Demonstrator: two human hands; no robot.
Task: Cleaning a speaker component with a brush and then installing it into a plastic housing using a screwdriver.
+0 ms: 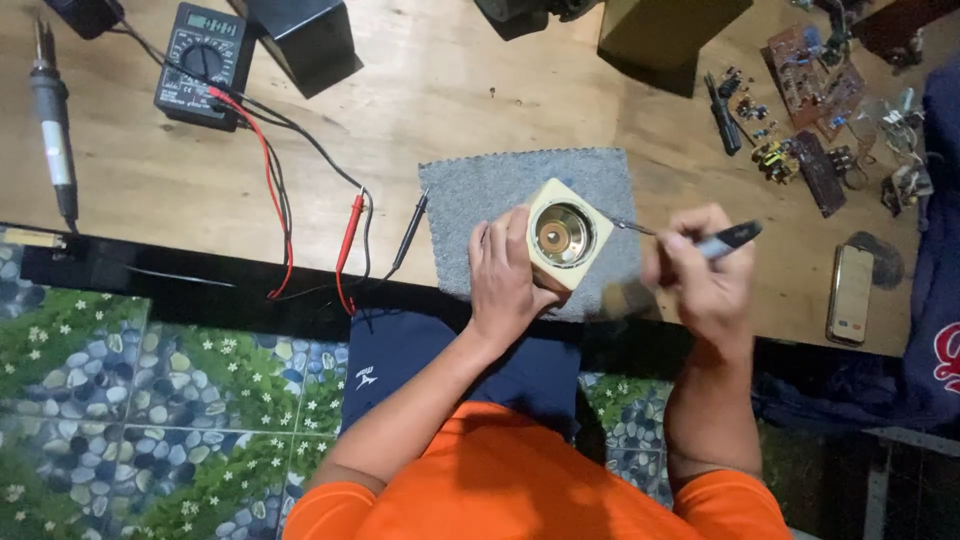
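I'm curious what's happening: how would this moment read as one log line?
left hand: holds speaker box | right hand: screwdriver tip at box edge | under: grey mat

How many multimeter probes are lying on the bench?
2: the red probe and the black probe lie side by side on the wooden bench, left of the grey mat. No others show.

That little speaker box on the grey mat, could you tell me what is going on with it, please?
A person in an orange shirt is working at a wooden bench. The left hand steadies a small cream speaker box on a grey felt mat, cone facing up. The right hand holds a thin screwdriver with its tip at the box's right edge. A multimeter with red and black leads lies to the left, a soldering iron farther left, and circuit boards and a phone to the right.
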